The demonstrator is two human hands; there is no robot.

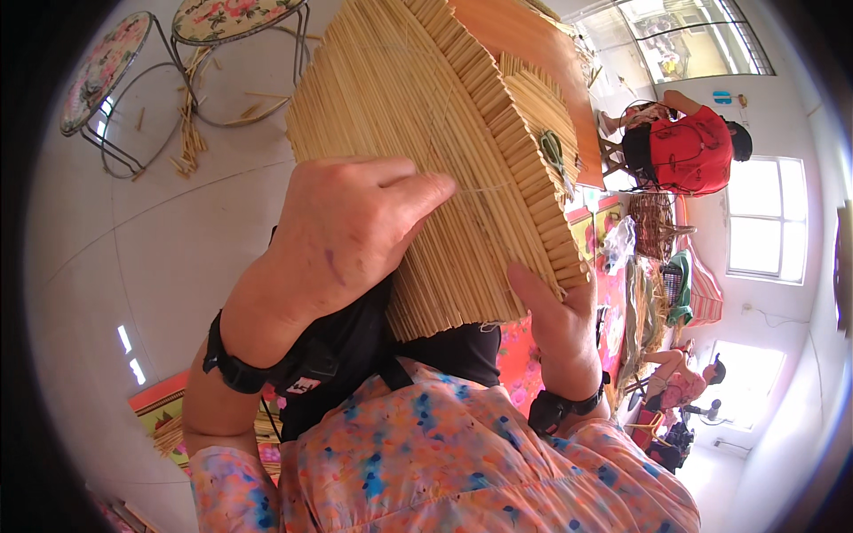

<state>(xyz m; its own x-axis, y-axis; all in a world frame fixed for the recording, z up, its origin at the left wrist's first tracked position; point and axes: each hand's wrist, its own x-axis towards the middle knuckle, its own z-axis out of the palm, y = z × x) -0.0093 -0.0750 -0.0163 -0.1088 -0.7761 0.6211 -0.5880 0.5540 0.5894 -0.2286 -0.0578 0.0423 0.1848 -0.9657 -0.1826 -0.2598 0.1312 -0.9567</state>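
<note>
A large fan-shaped panel of stitched straw stalks (418,115), with a raised border of short stalks along its right side, lies tilted in front of me. My left hand (355,218) is over its left part, thumb and forefinger pinched together. From those fingertips a thin pale thread (484,188) runs right across the stalks toward the border. My right hand (560,315) grips the panel's lower right corner, thumb on the upper face; its other fingers are mostly hidden behind.
Two flower-patterned stools (107,71) stand at upper left, with loose straw pieces (189,133) on the floor nearby. Beyond the panel is an orange table (533,44) bearing a smaller straw piece (538,98) and a dark-green looped item (553,151). A wicker basket (653,226) and two seated people are at right.
</note>
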